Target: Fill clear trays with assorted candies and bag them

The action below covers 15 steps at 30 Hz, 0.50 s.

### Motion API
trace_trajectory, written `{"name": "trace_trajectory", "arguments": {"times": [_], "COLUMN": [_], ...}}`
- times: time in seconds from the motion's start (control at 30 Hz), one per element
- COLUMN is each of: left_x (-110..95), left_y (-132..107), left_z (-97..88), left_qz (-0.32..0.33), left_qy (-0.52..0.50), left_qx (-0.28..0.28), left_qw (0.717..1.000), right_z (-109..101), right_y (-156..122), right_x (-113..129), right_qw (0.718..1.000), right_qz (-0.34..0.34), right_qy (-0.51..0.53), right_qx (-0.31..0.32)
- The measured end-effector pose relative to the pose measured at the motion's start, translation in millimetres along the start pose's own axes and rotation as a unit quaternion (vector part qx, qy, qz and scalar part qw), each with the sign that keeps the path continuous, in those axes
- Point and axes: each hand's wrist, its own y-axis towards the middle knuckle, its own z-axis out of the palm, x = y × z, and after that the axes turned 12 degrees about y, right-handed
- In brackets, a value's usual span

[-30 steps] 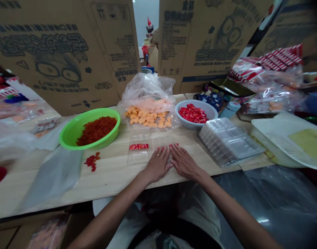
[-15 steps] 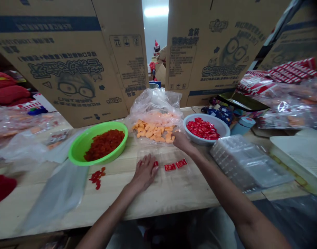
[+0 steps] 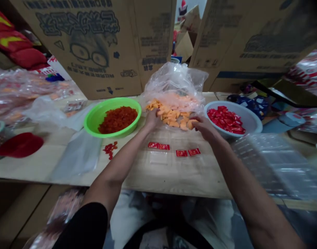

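Note:
My left hand reaches into the left side of a pile of orange candy pieces, its fingers closed at a piece and partly hidden. At the pile's right edge, my right hand pinches an orange piece between thumb and fingers. The pile spills from the mouth of a clear plastic bag. Nearer me lies a clear plastic tray, hard to see against the wood. Red packets rest in it as a pair on the left, with two more on the right.
A green bowl of dark orange-red pieces stands left, with loose red pieces before it. On the right are a pale blue bowl of red packets and stacked clear trays. Cardboard boxes wall the back.
My left hand has left the red packets and moved forward to the orange pile, uncovering a pair of packets. My right hand remains at the pile's right side. The view has tilted down.

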Motion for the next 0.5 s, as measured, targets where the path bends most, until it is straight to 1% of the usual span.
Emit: {"name": "trace_trajectory", "arguments": {"times": [0.03, 0.07, 0.1, 0.17, 0.2, 0.23, 0.27, 0.33, 0.4, 0.43, 0.5], "left_x": [6, 13, 20, 32, 36, 40, 43, 45, 44, 43, 42], "left_y": [-14, -31, -52, -97, -120, -141, -159, -186, -200, -203, -205], "left_z": [-5.9, -12.4, -19.1, -31.1, -35.2, -37.5, -37.8, -32.7, -23.5, -18.9, -12.3], "left_qz": [-0.006, -0.011, -0.014, -0.021, -0.027, -0.033, -0.039, -0.040, -0.023, -0.006, 0.038], "left_qy": [-0.050, -0.118, -0.195, -0.329, -0.362, -0.377, -0.377, -0.347, -0.294, -0.259, -0.177], "left_qx": [0.003, 0.020, 0.047, 0.117, 0.142, 0.153, 0.150, 0.123, 0.095, 0.083, 0.052], "left_qw": [0.999, 0.993, 0.980, 0.937, 0.921, 0.913, 0.913, 0.929, 0.951, 0.962, 0.982], "right_z": [3, 8, 15, 34, 45, 57, 69, 92, 112, 120, 130], "right_y": [-12, -26, -41, -72, -87, -101, -113, -133, -145, -149, -152], "right_x": [0, 1, 3, 7, 9, 11, 13, 15, 16, 16, 17], "right_qw": [0.996, 0.987, 0.976, 0.961, 0.959, 0.963, 0.969, 0.982, 0.984, 0.980, 0.964], "right_qz": [-0.001, 0.003, 0.012, 0.027, 0.030, 0.026, 0.015, -0.026, -0.074, -0.098, -0.143], "right_qy": [0.079, 0.149, 0.200, 0.245, 0.242, 0.221, 0.185, 0.079, -0.033, -0.085, -0.184], "right_qx": [0.027, 0.056, 0.083, 0.125, 0.141, 0.153, 0.163, 0.172, 0.159, 0.148, 0.126]}}
